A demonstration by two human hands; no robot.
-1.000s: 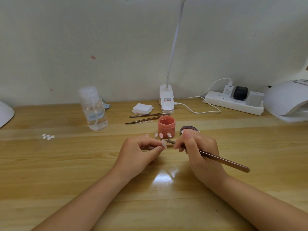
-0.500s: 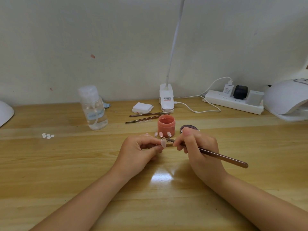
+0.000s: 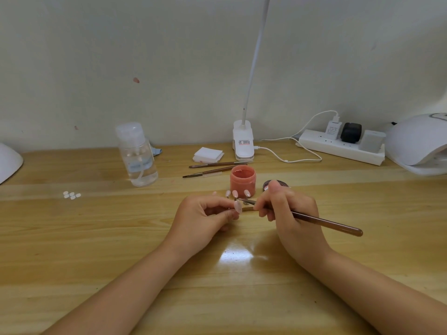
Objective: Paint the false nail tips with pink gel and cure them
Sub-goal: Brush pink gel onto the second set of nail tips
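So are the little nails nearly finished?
Not yet. The gel pot is open, and the tips behind look pale pink. The left hand pinches one tip while the right hand holds the brush at it. Curing in the lamp is still left.

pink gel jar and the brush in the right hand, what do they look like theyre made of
Pink gel jar: likely plastic, matte and slightly translucent, its pink looks even and dull with no glassy glints. Brush: glossy brown handle, lacquered wood or plastic, hard to tell which; a bright sheen runs along it.
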